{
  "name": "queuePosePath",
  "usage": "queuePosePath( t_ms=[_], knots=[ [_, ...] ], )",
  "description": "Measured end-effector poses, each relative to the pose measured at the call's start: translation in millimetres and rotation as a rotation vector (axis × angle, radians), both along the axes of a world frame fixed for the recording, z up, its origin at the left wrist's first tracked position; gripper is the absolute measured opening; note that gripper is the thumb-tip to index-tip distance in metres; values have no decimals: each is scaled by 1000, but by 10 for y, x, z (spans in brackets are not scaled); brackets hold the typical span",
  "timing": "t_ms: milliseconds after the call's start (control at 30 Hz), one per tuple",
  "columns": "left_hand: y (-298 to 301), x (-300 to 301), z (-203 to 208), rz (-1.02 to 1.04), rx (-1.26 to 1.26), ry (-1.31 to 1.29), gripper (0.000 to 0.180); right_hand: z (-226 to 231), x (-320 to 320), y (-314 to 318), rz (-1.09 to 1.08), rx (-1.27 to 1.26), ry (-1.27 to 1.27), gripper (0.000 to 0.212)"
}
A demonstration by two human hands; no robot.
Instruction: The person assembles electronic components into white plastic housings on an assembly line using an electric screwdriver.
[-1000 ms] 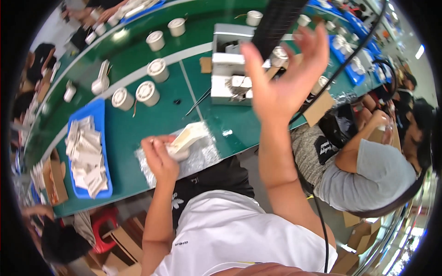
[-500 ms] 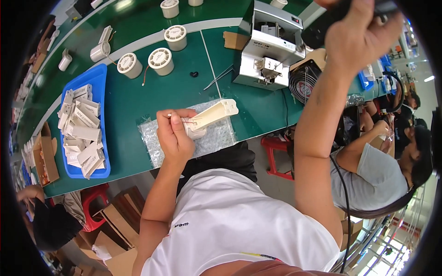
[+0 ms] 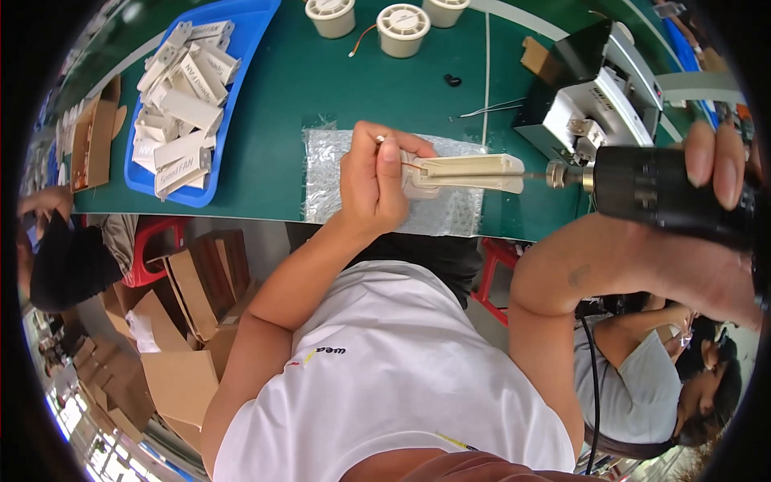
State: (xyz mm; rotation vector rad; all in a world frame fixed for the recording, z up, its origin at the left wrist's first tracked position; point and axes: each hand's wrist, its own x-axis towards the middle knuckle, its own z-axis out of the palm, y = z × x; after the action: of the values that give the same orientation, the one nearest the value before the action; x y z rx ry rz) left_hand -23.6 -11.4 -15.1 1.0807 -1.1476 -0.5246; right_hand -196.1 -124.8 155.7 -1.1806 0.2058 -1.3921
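In my left hand [image 3: 373, 181] is a small white plastic fan housing [image 3: 424, 191], its cream channel-shaped arm [image 3: 474, 172] pointing right, the open side facing up. A thin reddish wire and a small white plug stick out near my thumb. My right hand [image 3: 727, 173], partly cut off by the rim, is closed round a black electric screwdriver [image 3: 662, 189]. The long thin bit [image 3: 534, 175] points left and lies along the inside of the channel; its tip is too fine to place exactly. Bubble wrap [image 3: 321, 181] lies on the green table below the housing.
A blue tray [image 3: 257, 40] of white plastic covers stands at the left, with a cardboard box [image 3: 92, 145] beyond it. Several round white fans [image 3: 403, 30] stand at the back. A metal machine [image 3: 598, 92] occupies the right. Another person [image 3: 638, 369] sits at lower right.
My right hand has come down from the upper right with the screwdriver, its bit now at the fan's channel arm. That arm has turned to lie nearly level. The whole view has shifted.
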Motion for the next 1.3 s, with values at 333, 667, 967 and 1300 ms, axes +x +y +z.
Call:
queuePosePath(
  t_ms=[333, 667, 967, 1300],
  knots=[
    [20, 52, -27, -28, 19, 62, 21, -185, -127, -140, 152, -89, -65, 56],
    [57, 66, 43, -100, 46, 9, 21, -158, 133, 90, 284, -257, -263, 72],
    [5, 9, -14, 11, 126, 91, 9, 379, 35, 293, -341, -200, -213, 55],
    [-10, 104, 29, -209, 81, 87, 16, 441, -269, -475, -1102, -677, 316, 41]
  ],
)
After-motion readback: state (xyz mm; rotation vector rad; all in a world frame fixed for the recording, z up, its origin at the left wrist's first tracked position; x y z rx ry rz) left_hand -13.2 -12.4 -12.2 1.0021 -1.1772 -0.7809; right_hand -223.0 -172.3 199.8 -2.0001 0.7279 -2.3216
